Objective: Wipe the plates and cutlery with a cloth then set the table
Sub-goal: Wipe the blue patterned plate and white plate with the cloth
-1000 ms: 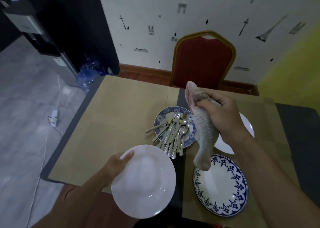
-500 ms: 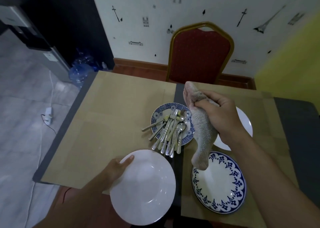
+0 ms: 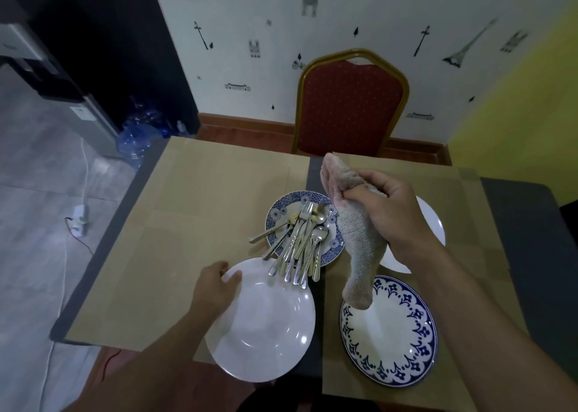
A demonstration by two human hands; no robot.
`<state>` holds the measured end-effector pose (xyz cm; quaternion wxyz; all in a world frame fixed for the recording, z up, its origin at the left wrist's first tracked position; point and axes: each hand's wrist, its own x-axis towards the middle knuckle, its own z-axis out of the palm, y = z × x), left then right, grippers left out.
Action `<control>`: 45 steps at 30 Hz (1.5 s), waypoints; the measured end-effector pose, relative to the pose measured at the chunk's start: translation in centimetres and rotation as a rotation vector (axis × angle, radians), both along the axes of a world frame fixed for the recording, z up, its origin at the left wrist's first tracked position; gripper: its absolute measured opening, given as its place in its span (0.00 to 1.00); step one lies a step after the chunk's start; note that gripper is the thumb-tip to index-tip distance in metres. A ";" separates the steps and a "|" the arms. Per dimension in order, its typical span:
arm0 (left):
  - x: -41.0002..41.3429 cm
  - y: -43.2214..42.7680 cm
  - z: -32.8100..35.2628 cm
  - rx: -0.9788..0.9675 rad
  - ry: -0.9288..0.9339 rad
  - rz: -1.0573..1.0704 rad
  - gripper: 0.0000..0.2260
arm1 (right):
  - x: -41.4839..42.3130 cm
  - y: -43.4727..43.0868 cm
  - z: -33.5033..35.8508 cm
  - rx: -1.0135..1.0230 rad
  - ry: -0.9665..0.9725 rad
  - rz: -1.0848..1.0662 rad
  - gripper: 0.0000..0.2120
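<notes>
My left hand [image 3: 215,289] grips the far-left rim of a plain white plate [image 3: 266,324] at the table's near edge, thumb on top. My right hand [image 3: 391,211] holds a pale pink-grey cloth [image 3: 359,252] above the table; the cloth hangs down, its tip over a blue-rimmed white plate [image 3: 391,342] at the near right. A blue patterned plate [image 3: 281,211] in the middle carries a pile of several spoons and forks [image 3: 301,242], whose handles overhang the white plate. Another white plate [image 3: 434,224] lies mostly hidden behind my right hand.
The table [image 3: 194,217] is covered with tan mats, with a dark strip down the middle. A red chair with a gold frame [image 3: 350,105] stands at the far side against the wall. Blue water bottles [image 3: 140,133] and a cable lie on the floor to the left.
The white plate in my left hand has moved a little forward, closer to the cutlery handles. My right hand and the hanging cloth stay in about the same place.
</notes>
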<state>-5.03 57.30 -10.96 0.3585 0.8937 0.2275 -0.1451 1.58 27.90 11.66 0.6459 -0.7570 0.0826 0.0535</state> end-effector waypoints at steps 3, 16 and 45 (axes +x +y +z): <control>1.7 -1.7 2.8 0.051 -0.194 0.030 0.19 | -0.2 -0.3 0.2 0.012 -0.001 0.012 0.12; 7.7 -16.1 26.0 -0.961 -0.368 -0.463 0.14 | -2.4 -3.8 2.7 0.233 -0.032 -0.038 0.10; 6.3 -45.0 38.1 -0.446 -0.352 -1.246 0.17 | -10.2 -34.7 10.0 -0.285 -0.292 -0.081 0.16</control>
